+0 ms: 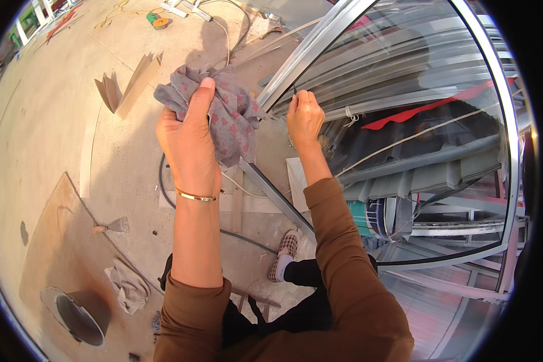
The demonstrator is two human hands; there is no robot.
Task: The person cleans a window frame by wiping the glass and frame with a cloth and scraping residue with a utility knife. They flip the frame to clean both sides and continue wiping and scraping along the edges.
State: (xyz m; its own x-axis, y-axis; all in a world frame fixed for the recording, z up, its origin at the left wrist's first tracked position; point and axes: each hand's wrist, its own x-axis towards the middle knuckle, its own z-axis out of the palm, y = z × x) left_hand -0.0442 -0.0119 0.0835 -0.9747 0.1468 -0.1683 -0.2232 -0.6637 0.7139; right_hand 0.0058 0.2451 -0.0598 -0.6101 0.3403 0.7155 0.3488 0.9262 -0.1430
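My left hand (pixel 189 142), with a gold bracelet at its wrist, grips a crumpled grey cloth (pixel 234 120) with a pink pattern, the thumb pressed on top. The cloth hangs beside the lower corner of a metal-framed glass pane (pixel 398 78), which leans at the right. Close to that frame, my right hand (pixel 306 119) is closed in a pinch. A small dark tip (pixel 295 90) sticks up from its fingers; its kind is too small to make out. Whether the right hand touches the glass, I cannot tell.
At lower left, a scraper (pixel 116 226), a rag (pixel 128 289) and a grey bucket (pixel 90 317) lie on or beside a brown board (pixel 57 235). Folded cardboard (pixel 130 90) and a green-orange power tool (pixel 157 21) are farther off. Metal profiles (pixel 428 175) are stacked behind the glass.
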